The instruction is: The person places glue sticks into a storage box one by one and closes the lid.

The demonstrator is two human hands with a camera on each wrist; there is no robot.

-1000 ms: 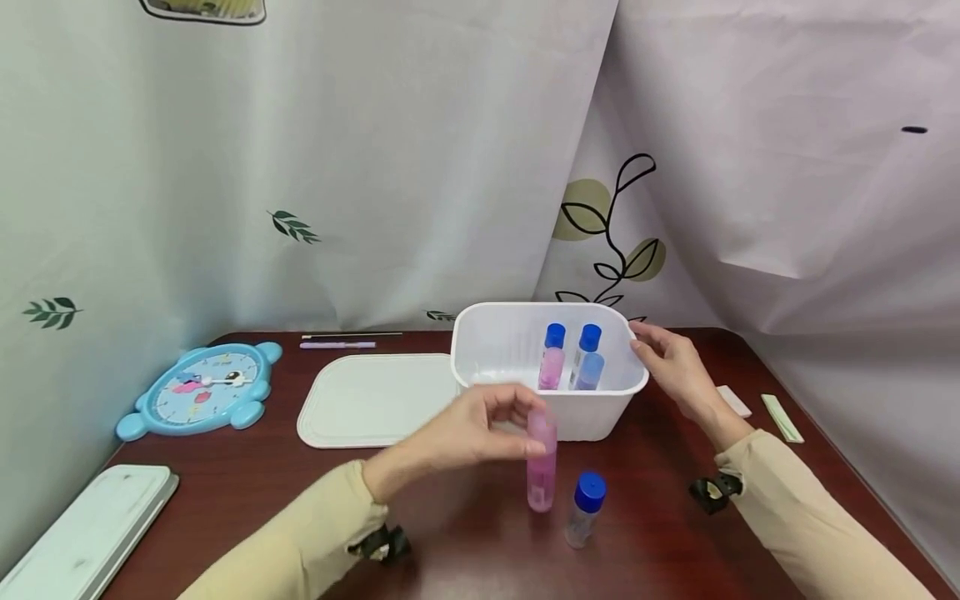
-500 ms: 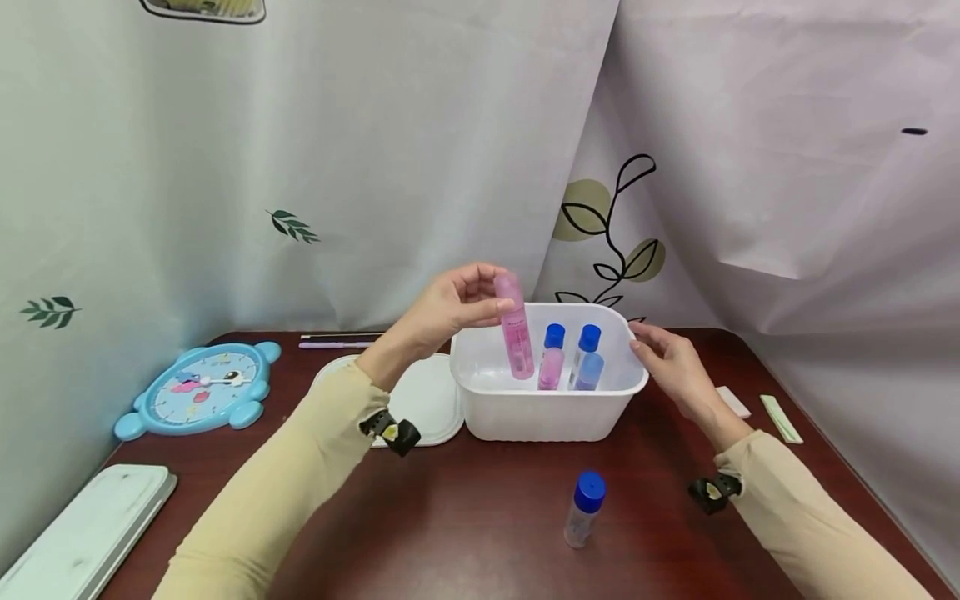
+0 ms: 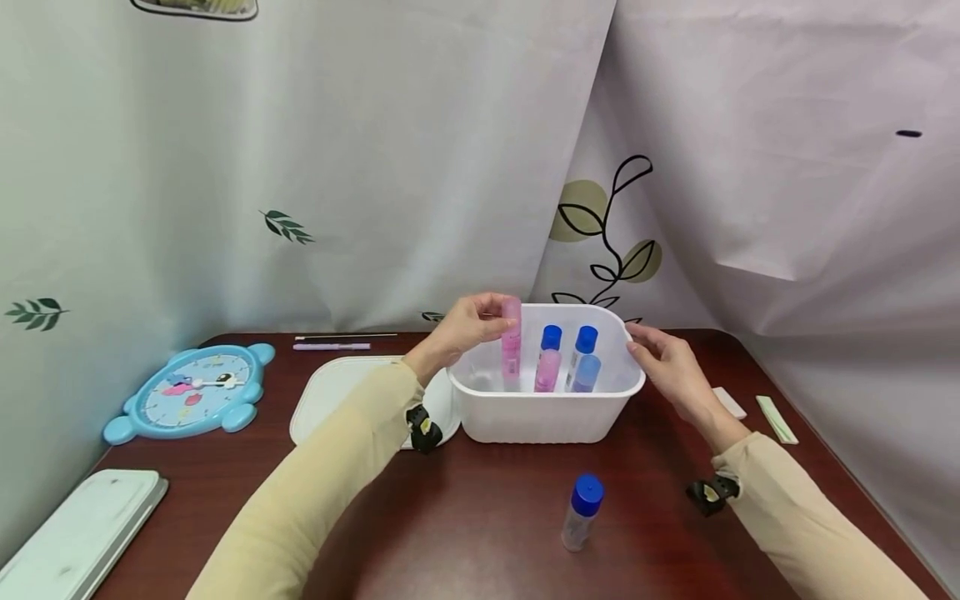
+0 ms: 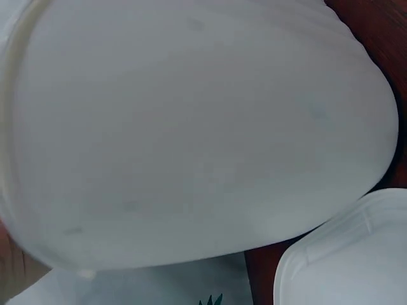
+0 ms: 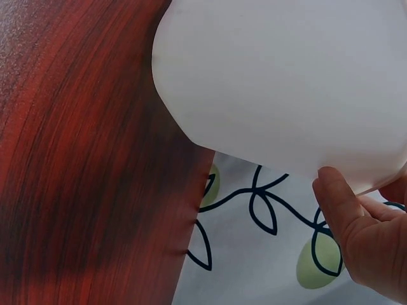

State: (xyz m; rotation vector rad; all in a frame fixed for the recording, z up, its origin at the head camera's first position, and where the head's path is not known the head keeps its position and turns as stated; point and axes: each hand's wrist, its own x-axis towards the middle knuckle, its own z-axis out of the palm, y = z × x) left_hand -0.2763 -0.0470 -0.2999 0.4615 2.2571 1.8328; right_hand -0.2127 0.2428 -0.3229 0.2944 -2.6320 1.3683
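Step in hand looks like placing pink bottle (image 3: pixel 512 337) into white bin (image 3: pixel 536 419), just below and right of frame centre. Left hand (image 3: pixel 461 327) pinches bottle's top; right hand (image 3: pixel 671 367) touches bin's right end, fingers fairly straight. Bottle upright, long axis near vertical (base contact hard to judge). Next move calls for seating base, then releasing.

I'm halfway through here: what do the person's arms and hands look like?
Left sleeve and right sleeve are long, plain beige. Each wrist wears a black strap with a small boxy piece and a yellowish patch. The left hand and right hand wear no gloves.
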